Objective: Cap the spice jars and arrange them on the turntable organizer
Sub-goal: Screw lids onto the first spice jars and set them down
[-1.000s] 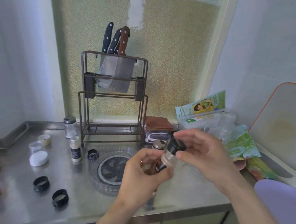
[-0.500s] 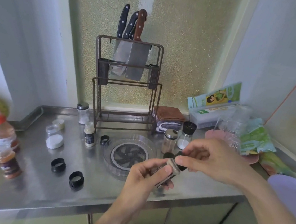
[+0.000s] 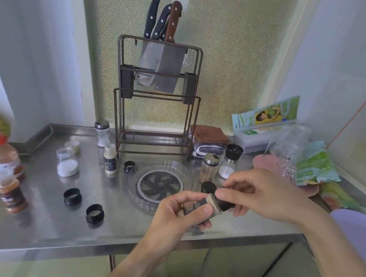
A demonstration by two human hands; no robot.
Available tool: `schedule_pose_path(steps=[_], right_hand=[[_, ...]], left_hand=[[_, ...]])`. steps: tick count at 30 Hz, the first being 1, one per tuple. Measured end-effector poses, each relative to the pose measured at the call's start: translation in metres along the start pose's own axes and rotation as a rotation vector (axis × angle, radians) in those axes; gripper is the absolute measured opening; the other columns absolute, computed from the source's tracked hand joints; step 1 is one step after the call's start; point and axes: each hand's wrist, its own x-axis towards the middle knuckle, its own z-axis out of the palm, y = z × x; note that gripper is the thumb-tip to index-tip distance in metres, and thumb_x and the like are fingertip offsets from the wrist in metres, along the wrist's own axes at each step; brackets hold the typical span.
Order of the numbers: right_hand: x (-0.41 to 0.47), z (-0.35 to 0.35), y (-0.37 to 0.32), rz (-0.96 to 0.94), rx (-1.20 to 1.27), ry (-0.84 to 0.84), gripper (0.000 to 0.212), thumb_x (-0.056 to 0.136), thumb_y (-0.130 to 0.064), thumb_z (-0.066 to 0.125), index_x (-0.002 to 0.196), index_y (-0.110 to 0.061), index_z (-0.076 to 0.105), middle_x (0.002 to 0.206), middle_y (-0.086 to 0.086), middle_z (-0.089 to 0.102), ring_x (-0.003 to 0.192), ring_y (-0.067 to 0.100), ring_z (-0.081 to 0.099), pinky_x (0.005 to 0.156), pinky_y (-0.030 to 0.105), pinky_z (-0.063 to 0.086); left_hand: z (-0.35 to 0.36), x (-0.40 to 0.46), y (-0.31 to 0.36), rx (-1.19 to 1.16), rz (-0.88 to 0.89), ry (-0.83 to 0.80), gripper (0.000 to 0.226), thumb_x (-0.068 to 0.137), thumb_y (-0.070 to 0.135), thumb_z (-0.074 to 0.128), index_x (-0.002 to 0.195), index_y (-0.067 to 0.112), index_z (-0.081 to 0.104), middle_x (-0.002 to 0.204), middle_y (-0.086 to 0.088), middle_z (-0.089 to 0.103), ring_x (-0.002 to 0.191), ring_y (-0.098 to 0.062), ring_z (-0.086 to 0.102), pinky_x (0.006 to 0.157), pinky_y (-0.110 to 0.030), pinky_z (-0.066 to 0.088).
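My left hand (image 3: 178,213) grips a small spice jar (image 3: 202,205) with a dark label, tilted on its side over the counter's front. My right hand (image 3: 259,196) pinches a black cap (image 3: 224,205) at the jar's mouth. The clear round turntable (image 3: 162,182) lies just behind, with nothing on it. Beside its right rim stand a silver-lidded jar (image 3: 209,167) and a black-capped jar (image 3: 231,163). An uncapped small jar (image 3: 110,158) and a silver-lidded jar (image 3: 102,132) stand to its left. Loose black caps (image 3: 72,196) (image 3: 94,213) (image 3: 129,166) lie on the steel counter (image 3: 42,218).
A knife rack (image 3: 157,91) with cleavers stands at the back. Two sauce bottles (image 3: 9,179) stand at the far left. A clear tub with a white lid (image 3: 66,163) sits left of centre. Folded cloths (image 3: 209,138), boxes, bags and a purple plate (image 3: 361,231) crowd the right.
Both hands have come down towards the counter's front and the jar has tipped from near upright onto its side. My right hand stays on the black cap.
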Motion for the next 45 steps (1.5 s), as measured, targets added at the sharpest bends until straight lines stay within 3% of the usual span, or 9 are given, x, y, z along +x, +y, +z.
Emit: schedule_pose_path(steps=[3,11,15,19,27,30,35,38,45], right_hand=[[-0.002,-0.001,0.000,-0.042,-0.056,-0.031,0.044,0.079,-0.038,0.086,0.119,-0.042,0.066,0.107,-0.022,0.070,0.088,0.004,0.073,0.082,0.023,0.059],[-0.003,-0.001,0.001,-0.035,0.000,-0.035,0.039,0.085,-0.025,0.083,0.117,-0.037,0.065,0.107,-0.010,0.072,0.089,0.007,0.074,0.086,0.028,0.060],[-0.002,0.001,0.004,-0.015,-0.004,0.027,0.031,0.080,-0.047,0.081,0.106,-0.035,0.070,0.096,-0.010,0.078,0.084,0.010,0.077,0.085,0.036,0.062],[-0.004,0.001,0.007,-0.049,0.062,0.034,0.033,0.080,-0.018,0.087,0.107,-0.031,0.072,0.102,-0.004,0.077,0.090,0.014,0.076,0.088,0.038,0.062],[-0.010,0.026,0.026,0.027,0.207,0.294,0.033,0.075,-0.027,0.090,0.102,-0.029,0.072,0.090,-0.004,0.080,0.082,0.014,0.075,0.085,0.040,0.061],[-0.017,0.046,0.039,0.125,0.262,0.359,0.041,0.071,-0.026,0.093,0.100,-0.030,0.064,0.090,-0.006,0.081,0.079,0.013,0.076,0.082,0.036,0.060],[-0.010,0.045,0.070,0.219,0.183,0.613,0.044,0.065,-0.025,0.095,0.097,-0.035,0.066,0.088,-0.009,0.080,0.075,0.005,0.076,0.082,0.037,0.061],[0.006,0.040,0.092,0.267,0.043,0.745,0.045,0.068,-0.021,0.092,0.100,-0.033,0.064,0.092,-0.012,0.076,0.078,0.010,0.075,0.083,0.040,0.061],[0.039,0.065,0.128,0.346,-0.202,0.730,0.043,0.079,-0.020,0.083,0.116,-0.023,0.061,0.106,0.000,0.075,0.095,0.025,0.072,0.082,0.039,0.058]], left_hand=[[-0.002,0.000,-0.002,0.000,0.010,-0.012,0.042,0.076,0.028,0.085,0.109,0.004,0.076,0.086,-0.018,0.074,0.070,-0.023,0.067,0.069,-0.027,0.056],[-0.002,0.002,-0.002,-0.009,-0.006,0.015,0.042,0.075,0.027,0.085,0.109,0.003,0.075,0.090,-0.019,0.076,0.070,-0.023,0.069,0.068,-0.026,0.056],[0.001,-0.001,-0.002,-0.028,-0.009,0.011,0.040,0.081,0.017,0.085,0.112,-0.003,0.072,0.087,-0.018,0.075,0.066,-0.021,0.069,0.065,-0.021,0.054],[0.005,-0.001,-0.001,-0.048,0.002,0.026,0.035,0.082,0.008,0.078,0.112,-0.007,0.069,0.085,-0.017,0.075,0.060,-0.016,0.068,0.056,-0.015,0.050],[0.024,-0.001,-0.024,-0.017,0.057,0.141,0.032,0.075,0.018,0.090,0.102,0.012,0.073,0.092,-0.011,0.079,0.087,-0.019,0.070,0.082,-0.028,0.055],[0.043,0.000,-0.034,0.060,0.032,0.194,0.032,0.077,0.005,0.088,0.103,0.008,0.069,0.082,-0.001,0.076,0.069,-0.008,0.064,0.066,-0.020,0.052],[0.059,0.003,-0.043,0.542,0.123,0.240,0.045,0.077,0.034,0.087,0.118,0.035,0.067,0.113,0.018,0.074,0.110,0.004,0.065,0.096,-0.011,0.047],[0.055,0.005,-0.044,0.730,0.202,0.274,0.036,0.085,0.036,0.079,0.118,0.037,0.066,0.114,0.025,0.068,0.108,0.007,0.062,0.093,-0.009,0.046],[0.028,0.011,-0.042,0.804,0.151,0.387,0.014,0.091,0.029,0.074,0.100,0.036,0.065,0.100,0.019,0.069,0.097,0.007,0.061,0.079,-0.013,0.046]])
